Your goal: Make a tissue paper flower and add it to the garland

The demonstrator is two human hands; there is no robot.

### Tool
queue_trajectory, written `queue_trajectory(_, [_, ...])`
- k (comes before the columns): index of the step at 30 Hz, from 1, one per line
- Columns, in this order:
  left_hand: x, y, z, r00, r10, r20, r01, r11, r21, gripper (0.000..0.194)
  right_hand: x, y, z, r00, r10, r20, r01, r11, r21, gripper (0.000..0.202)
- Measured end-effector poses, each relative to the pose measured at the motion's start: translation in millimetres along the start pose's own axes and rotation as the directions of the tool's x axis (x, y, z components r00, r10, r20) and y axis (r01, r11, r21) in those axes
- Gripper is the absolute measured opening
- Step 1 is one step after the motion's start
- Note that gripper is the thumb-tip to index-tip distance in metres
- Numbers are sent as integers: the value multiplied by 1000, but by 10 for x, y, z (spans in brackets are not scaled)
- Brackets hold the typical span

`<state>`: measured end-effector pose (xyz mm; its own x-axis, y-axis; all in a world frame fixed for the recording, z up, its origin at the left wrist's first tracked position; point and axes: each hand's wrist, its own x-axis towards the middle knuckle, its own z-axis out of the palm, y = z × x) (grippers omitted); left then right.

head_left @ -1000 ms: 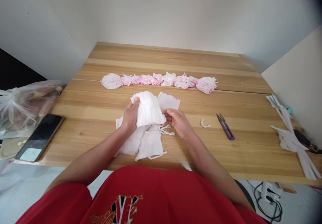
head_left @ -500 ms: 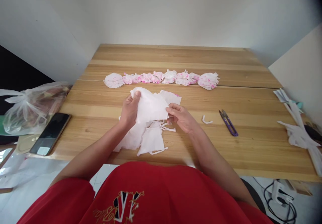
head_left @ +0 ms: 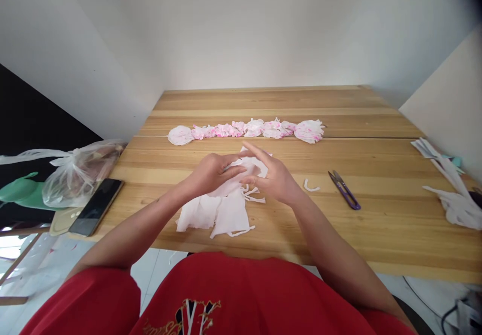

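Note:
My left hand [head_left: 214,175] and my right hand [head_left: 276,178] hover over a small pile of white cloth pieces [head_left: 231,209]. They face each other, nearly touching at the fingertips, with thumbs and fingers apart and nothing visibly gripped. A loose white piece [head_left: 254,165] lies under and between the fingers, partly hidden by them. Narrow strips stick out from the pile's right side. Behind the hands, a row of gathered white-and-pink cloth bunches [head_left: 229,129] stretches across the table.
Right of my hands lie a short curved white strip [head_left: 311,186] and purple-handled thread snips [head_left: 344,189]. White strips [head_left: 457,202] rest at the right edge. A phone [head_left: 97,207], a tied clear bag [head_left: 75,177] and a green object [head_left: 22,194] are at the left.
Both hands have let go of the white cloth piece they held up between them; it now lies lower on the pile. The hands have come closer together, and the view has shifted slightly.

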<state>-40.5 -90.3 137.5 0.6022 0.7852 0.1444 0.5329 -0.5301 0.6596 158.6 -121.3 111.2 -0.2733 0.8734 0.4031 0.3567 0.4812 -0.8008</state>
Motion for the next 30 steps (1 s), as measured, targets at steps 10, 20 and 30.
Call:
queue_trajectory(10, [-88, -116, 66, 985, -148, -91, 112, 941, -321, 31, -76, 80, 139, 962, 234, -139, -203, 958, 204, 19])
queue_trajectory(20, [-91, -86, 104, 994, -97, -55, 84, 976, -202, 30, -20, 26, 177, 978, 125, -167, -115, 991, 73, 17])
queue_trajectory(30, [-196, -314, -10, 975, -49, 215, 109, 955, -277, 30, -22, 47, 108, 928, 167, -334, -167, 985, 28, 20])
